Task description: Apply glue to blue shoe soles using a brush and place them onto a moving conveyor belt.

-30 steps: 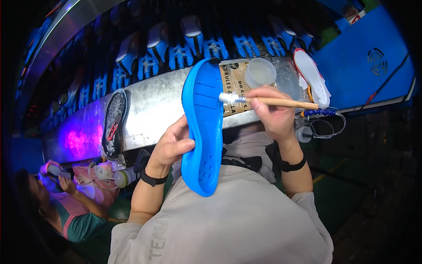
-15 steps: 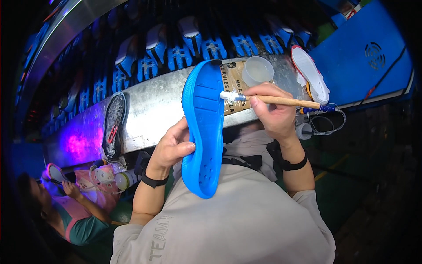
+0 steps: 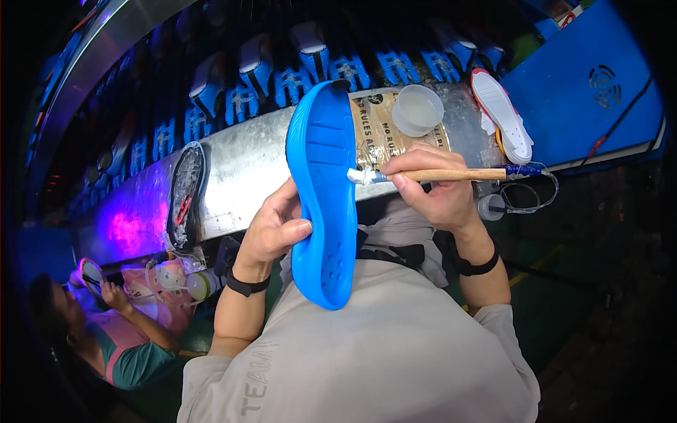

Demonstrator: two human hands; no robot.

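Observation:
A blue shoe sole (image 3: 328, 204) is held up lengthwise in front of me, its hollow inner side facing me. My left hand (image 3: 271, 229) is closed around the sole's left edge near the middle, thumb on the rim. In my right hand (image 3: 441, 187) is a brush (image 3: 458, 173) with a wooden handle, gripped between thumb and fingers. The whitish brush tip (image 3: 362, 175) touches the right rim of the sole, about halfway along. A thin clear tube hangs at the handle's blue-wrapped far end.
A translucent cup (image 3: 417, 111) of liquid stands on brown printed tape on the metal bench (image 3: 236, 183). A white sole with red edging (image 3: 501, 116) lies to its right, a dark sole (image 3: 187, 196) to the left. Shoe parts line racks behind. A co-worker (image 3: 120, 331) sits at left.
The brush tip has slid down along the sole's right rim, and my right hand has lowered with it. The sole has shifted slightly up and left.

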